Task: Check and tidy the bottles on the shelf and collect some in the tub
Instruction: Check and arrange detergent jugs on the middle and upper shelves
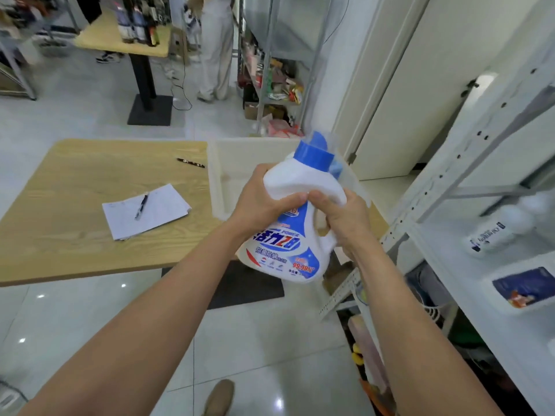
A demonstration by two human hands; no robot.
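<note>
Two bare forearms reach forward from the bottom edge, above a shoe tip [219,397] on glossy pale floor tiles [90,325]. Both hands hold one white detergent bottle [288,244] with a blue cap [312,157], tilted in the air. The left hand [264,199] wraps its shoulder; the right hand [345,220] curls through its handle. The bottle hangs over the right edge of a wooden table [75,220], just in front of a cream tub [240,157] at the table's far right corner. It seems mid-check and not yet in the tub. Other bottles [492,232] lie on the white shelf [450,235] at right, so much work seems left. Mid-table lies paper [162,205] with a pen [141,206]; a second pen [190,162] lies near the far edge. Beyond are another table [99,40], a metal rack [270,70] and a standing person [214,55].
</note>
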